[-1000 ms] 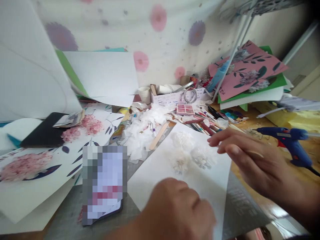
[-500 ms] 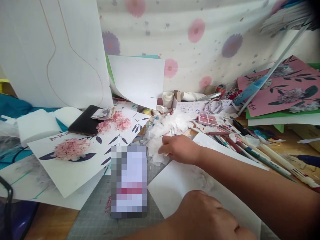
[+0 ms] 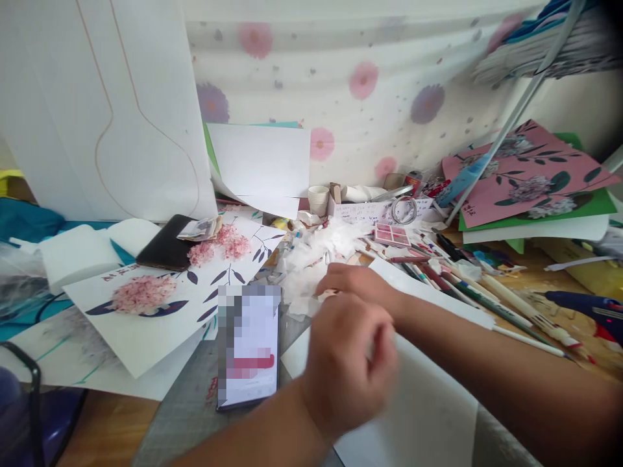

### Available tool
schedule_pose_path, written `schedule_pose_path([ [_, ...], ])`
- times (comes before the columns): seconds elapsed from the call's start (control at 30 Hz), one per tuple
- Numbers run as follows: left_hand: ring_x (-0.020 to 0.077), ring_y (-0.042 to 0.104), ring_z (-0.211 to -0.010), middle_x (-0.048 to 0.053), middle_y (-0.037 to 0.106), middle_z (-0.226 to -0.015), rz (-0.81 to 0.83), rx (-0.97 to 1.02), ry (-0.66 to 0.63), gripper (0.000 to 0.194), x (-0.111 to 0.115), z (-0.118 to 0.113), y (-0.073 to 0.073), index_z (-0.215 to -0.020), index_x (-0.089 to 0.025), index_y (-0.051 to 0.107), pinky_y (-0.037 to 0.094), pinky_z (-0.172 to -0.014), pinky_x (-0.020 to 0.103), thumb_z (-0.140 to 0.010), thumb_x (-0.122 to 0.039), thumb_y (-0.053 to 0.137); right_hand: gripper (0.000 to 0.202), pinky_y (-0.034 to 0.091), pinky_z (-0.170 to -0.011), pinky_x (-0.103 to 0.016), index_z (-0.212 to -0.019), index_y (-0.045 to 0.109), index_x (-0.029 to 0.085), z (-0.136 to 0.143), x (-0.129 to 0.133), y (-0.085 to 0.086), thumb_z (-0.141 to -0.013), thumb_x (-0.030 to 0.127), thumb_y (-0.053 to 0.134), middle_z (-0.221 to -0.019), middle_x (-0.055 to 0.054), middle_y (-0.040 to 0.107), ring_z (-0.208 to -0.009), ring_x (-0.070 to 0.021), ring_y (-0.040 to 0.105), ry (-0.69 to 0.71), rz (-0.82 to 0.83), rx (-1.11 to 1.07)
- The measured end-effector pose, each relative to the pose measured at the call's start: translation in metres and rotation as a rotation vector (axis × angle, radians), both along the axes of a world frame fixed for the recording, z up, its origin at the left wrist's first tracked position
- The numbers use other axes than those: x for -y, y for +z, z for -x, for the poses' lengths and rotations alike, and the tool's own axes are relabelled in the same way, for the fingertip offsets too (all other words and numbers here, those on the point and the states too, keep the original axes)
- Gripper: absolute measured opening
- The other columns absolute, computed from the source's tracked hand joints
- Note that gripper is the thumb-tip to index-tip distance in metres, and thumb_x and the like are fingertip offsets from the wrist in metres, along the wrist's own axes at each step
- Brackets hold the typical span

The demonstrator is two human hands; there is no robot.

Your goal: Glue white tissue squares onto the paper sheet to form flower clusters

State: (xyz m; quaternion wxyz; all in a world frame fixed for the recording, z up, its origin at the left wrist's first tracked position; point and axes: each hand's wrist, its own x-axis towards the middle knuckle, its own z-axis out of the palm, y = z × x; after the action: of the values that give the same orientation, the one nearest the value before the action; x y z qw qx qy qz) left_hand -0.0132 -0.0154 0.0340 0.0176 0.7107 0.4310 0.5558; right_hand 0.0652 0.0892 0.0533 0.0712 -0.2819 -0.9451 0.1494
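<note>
My left hand [image 3: 348,363] is raised over a white sheet of paper [image 3: 428,402], its fingers curled in; what they hold, if anything, is hidden. Just behind it, my right hand [image 3: 363,282] is at the edge of a heap of crumpled white tissue pieces [image 3: 311,256]. Its fingers are bent and pressed together, and their tips are partly covered, so their contents cannot be made out. A phone [image 3: 253,344] with a lit, partly blurred screen lies on the grey cutting mat [image 3: 180,415] left of my left hand.
Brushes and pens [image 3: 481,295] spread to the right, near a blue glue gun [image 3: 584,305]. Flower artwork [image 3: 195,292] and a black wallet [image 3: 163,243] with banknotes lie left. Paper cups [image 3: 318,200] stand behind; pink artwork [image 3: 530,188] leans at the right.
My left hand has risen and moved forward and left, closer to my right hand. The right hand remains by the tissue heap. The view has shifted a little to the right.
</note>
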Motion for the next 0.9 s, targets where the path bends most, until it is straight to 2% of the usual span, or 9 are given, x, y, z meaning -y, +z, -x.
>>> schedule_pose_path([
  [0.07,0.0116,0.041,-0.048,-0.002,0.046,-0.050,-0.234,-0.137,-0.176,0.020,0.008,-0.014,-0.009,-0.063,-0.019,0.051,0.033,-0.048,0.029,-0.081,-0.016,0.043,0.016,0.045,-0.071,-0.031,-0.093,0.061,0.016,0.016,0.001,-0.010,-0.084,0.029,0.056,-0.096,-0.004,0.059,-0.082,-0.0154,0.056,-0.086,0.009,0.046],
  [0.13,0.0093,0.034,-0.041,-0.005,0.038,-0.042,-0.326,-0.233,-0.297,0.024,0.015,-0.025,-0.016,-0.057,-0.020,0.048,0.027,-0.043,0.028,-0.080,-0.015,0.046,0.024,0.047,-0.072,-0.035,-0.094,0.060,0.014,0.035,-0.001,-0.020,-0.087,0.037,0.054,-0.098,-0.005,0.059,-0.083,-0.0161,0.057,-0.169,0.039,0.104],
  [0.3,0.0099,0.030,-0.041,-0.005,0.036,-0.042,-0.216,-0.274,-0.227,0.024,0.018,-0.021,-0.015,-0.055,-0.019,0.052,0.027,-0.042,0.030,-0.078,-0.017,0.047,0.021,0.049,-0.069,-0.032,-0.088,0.060,0.014,0.060,-0.006,-0.025,-0.087,0.034,0.055,-0.087,-0.003,0.062,-0.077,-0.0138,0.059,-0.237,0.202,0.165],
  [0.43,0.0125,0.038,-0.047,-0.002,0.044,-0.049,-0.223,-0.176,-0.201,0.014,0.014,-0.007,-0.013,-0.065,-0.018,0.056,0.032,-0.047,0.030,-0.073,-0.014,0.045,0.015,0.044,-0.057,-0.024,-0.076,0.059,0.014,0.038,-0.005,-0.006,-0.081,0.027,0.059,-0.067,0.002,0.057,-0.061,-0.0102,0.054,-0.233,0.341,0.019],
  [0.53,0.0170,0.053,-0.068,0.003,0.057,-0.070,-0.163,-0.057,-0.117,0.016,0.009,0.004,-0.008,-0.086,-0.017,0.056,0.044,-0.065,0.033,-0.073,-0.010,0.049,0.010,0.036,-0.049,-0.020,-0.070,0.058,0.015,-0.002,0.001,0.013,-0.075,0.024,0.059,-0.059,0.004,0.053,-0.054,-0.0081,0.047,-0.258,0.443,-0.133],
  [0.63,0.0206,0.055,-0.093,0.008,0.058,-0.100,0.085,0.156,0.037,0.025,-0.002,0.013,-0.002,-0.104,-0.019,0.051,0.044,-0.085,0.038,-0.079,-0.016,0.053,0.013,0.032,-0.047,-0.020,-0.068,0.057,0.016,-0.048,0.012,0.027,-0.072,0.028,0.059,-0.057,0.005,0.049,-0.051,-0.0069,0.041,-0.303,0.537,-0.232],
  [0.7,0.0204,0.056,-0.096,0.008,0.059,-0.107,0.446,0.229,-0.062,0.029,-0.012,0.013,-0.001,-0.109,-0.020,0.052,0.045,-0.085,0.037,-0.081,-0.025,0.055,0.013,0.029,-0.045,-0.020,-0.066,0.057,0.016,-0.071,0.021,0.030,-0.070,0.028,0.060,-0.055,0.006,0.047,-0.048,-0.0067,0.038,-0.346,0.580,-0.264],
  [0.8,0.0179,0.060,-0.083,0.004,0.064,-0.091,0.864,0.284,-0.331,0.028,-0.022,0.005,-0.005,-0.105,-0.019,0.058,0.047,-0.073,0.031,-0.079,-0.031,0.058,0.010,0.028,-0.044,-0.021,-0.067,0.058,0.016,-0.092,0.030,0.024,-0.069,0.025,0.061,-0.054,0.004,0.048,-0.047,-0.0074,0.039,-0.410,0.602,-0.296],
  [0.9,0.0127,0.054,-0.065,-0.002,0.058,-0.069,0.924,0.274,-0.331,0.014,-0.026,-0.002,-0.012,-0.080,-0.017,0.060,0.041,-0.060,0.024,-0.080,-0.030,0.057,0.010,0.030,-0.045,-0.021,-0.069,0.060,0.016,-0.102,0.036,0.015,-0.071,0.025,0.062,-0.056,0.003,0.050,-0.050,-0.0082,0.041,-0.433,0.590,-0.337],
])
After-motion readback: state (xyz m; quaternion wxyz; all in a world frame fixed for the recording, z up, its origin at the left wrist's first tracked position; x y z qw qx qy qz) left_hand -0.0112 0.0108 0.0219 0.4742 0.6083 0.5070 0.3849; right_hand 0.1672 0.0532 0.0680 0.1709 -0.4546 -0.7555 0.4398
